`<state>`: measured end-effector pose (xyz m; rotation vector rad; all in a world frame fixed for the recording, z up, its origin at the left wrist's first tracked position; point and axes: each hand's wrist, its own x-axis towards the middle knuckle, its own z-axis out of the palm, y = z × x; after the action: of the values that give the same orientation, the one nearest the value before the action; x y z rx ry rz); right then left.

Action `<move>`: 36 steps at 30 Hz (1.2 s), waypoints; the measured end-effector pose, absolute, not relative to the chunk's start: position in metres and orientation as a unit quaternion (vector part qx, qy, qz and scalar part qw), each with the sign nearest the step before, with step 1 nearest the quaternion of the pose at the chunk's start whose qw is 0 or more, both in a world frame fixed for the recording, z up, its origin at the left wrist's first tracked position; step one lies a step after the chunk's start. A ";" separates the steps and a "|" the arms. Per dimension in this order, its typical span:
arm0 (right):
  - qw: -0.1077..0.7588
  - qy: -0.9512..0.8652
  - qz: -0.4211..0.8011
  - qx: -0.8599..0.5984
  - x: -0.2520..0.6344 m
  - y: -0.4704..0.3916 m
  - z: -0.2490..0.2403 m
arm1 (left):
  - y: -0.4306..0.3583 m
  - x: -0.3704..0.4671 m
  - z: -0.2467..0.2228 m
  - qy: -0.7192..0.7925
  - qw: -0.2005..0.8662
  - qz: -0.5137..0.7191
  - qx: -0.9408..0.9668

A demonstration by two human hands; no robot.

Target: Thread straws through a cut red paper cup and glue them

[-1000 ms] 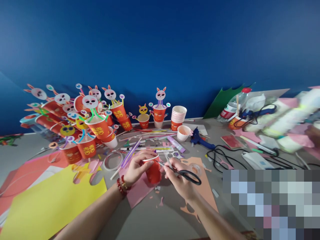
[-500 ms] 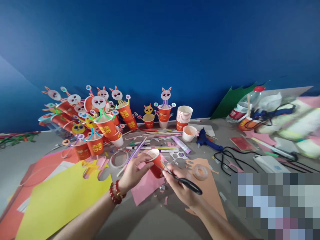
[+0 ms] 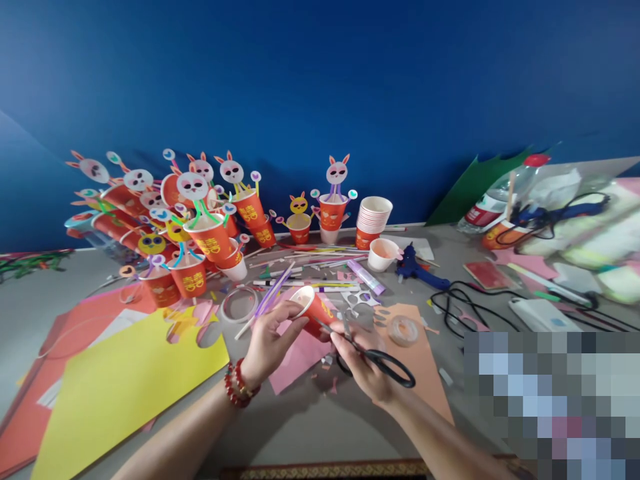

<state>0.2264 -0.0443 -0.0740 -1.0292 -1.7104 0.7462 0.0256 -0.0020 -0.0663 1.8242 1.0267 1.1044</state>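
Note:
A red paper cup (image 3: 316,315) with yellow print is tilted at the middle of the view, its white inside facing up and left. My left hand (image 3: 274,333) holds it by the rim, thumb and fingers closed on it; red bead bracelets (image 3: 239,385) circle the wrist. On the cup's right side, my right hand (image 3: 364,360) is closed round black-handled scissors (image 3: 387,365), whose blades point left and lie against the cup. Pink paper (image 3: 300,357) lies under the cup.
Decorated rabbit cups (image 3: 209,240) crowd the back left. Stacked cups (image 3: 373,220), a white cup (image 3: 383,255) and a blue glue gun (image 3: 420,270) are behind. Yellow paper (image 3: 130,380) lies left, orange paper (image 3: 423,373) right. A bottle (image 3: 493,200) and black cables (image 3: 463,307) are farther right.
The view has tipped down slightly, showing a patterned edge at the bottom. The cup leans more, and the scissors and my right hand have shifted a little right and down in view.

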 end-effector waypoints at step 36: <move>0.493 -0.687 0.330 -0.420 0.226 -0.045 -0.071 | -0.007 0.030 -0.063 0.387 0.359 0.445 0.723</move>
<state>0.2258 -0.0449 -0.0708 -1.0197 -1.6654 0.7999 0.0304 -0.0066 -0.0628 1.8660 0.9979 1.1475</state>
